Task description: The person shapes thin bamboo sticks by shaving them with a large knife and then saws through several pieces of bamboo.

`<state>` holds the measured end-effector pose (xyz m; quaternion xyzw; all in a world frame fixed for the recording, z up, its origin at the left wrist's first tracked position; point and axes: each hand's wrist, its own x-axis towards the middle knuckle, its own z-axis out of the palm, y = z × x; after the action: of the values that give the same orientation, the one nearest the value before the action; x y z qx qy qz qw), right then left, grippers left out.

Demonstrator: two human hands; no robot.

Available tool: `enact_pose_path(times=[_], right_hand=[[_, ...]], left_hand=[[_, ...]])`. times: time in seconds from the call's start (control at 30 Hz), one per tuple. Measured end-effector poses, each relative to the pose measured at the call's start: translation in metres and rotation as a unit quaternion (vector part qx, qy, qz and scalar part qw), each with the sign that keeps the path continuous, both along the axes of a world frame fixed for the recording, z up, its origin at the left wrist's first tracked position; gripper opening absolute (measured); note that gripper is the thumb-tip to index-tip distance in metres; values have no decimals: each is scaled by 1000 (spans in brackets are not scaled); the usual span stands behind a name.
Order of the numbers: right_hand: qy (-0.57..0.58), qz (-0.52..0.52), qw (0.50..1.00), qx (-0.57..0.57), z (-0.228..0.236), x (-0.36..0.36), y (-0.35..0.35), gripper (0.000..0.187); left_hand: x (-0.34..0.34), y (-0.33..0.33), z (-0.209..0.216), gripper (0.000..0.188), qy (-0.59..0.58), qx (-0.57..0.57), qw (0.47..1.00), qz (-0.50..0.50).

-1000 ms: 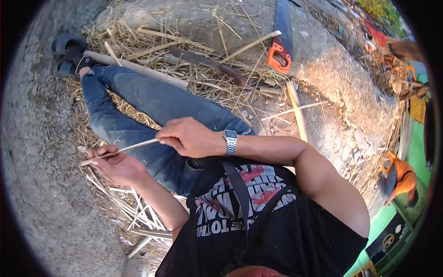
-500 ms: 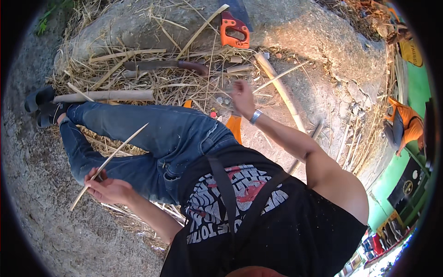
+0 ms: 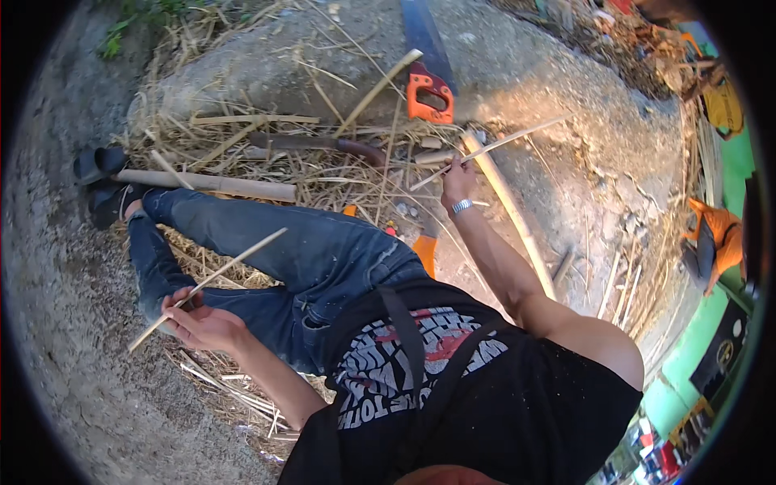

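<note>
My left hand [image 3: 204, 325], at the lower left, has its fingers closed round a thin, pale, split stick [image 3: 246, 253] that slants up across my bent legs [image 3: 267, 230]. At upper centre my right hand [image 3: 457, 184], with a metal-band watch on the wrist, pinches a second thin pale stick [image 3: 529, 129]. That stick lies slantwise over the top of a thicker pale pole [image 3: 517, 226]. Left of this hand a long knife [image 3: 360, 150] with a brown handle rests on straw. Beyond it lies a handsaw [image 3: 431, 99] with an orange handle.
Straw and split strips [image 3: 323, 178] cover the ground past my legs. A round pole [image 3: 234, 186] lies by my feet. An orange flat piece [image 3: 425, 254] sits near my hip. Rough concrete [image 3: 550, 89] rises beyond. An orange bag-like thing [image 3: 715, 242] is at the far right.
My right hand has moved from bare air down onto the thin stick by the pole and closed on it, raising it a little. My left hand still holds its stick. The whole view has shifted slightly.
</note>
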<state>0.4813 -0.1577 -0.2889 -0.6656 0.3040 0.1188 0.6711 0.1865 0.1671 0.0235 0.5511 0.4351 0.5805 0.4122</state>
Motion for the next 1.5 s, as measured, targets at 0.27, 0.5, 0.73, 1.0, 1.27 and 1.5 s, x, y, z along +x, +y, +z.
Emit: enact_pose_path(times=[0.27, 0.5, 0.73, 1.0, 1.27, 1.5], right_hand=[[-221, 547, 799, 114, 216, -47, 173, 22], [-242, 726, 628, 140, 290, -120, 255, 28], [-417, 705, 554, 146, 308, -159, 311, 35], [-451, 701, 537, 129, 321, -170, 347, 34], [-433, 729, 517, 118, 307, -169, 339, 34], [-286, 781, 534, 153, 303, -173, 331, 30]], left_hand=[[-6, 59, 5, 28, -203, -182, 959, -82], [-28, 84, 20, 33, -269, -163, 946, -83], [-89, 91, 40, 32, -143, -104, 982, -59], [-174, 113, 59, 21, -90, -76, 992, 41], [-221, 109, 66, 18, -77, 19, 988, 134], [-216, 98, 35, 25, -147, -80, 978, 127]])
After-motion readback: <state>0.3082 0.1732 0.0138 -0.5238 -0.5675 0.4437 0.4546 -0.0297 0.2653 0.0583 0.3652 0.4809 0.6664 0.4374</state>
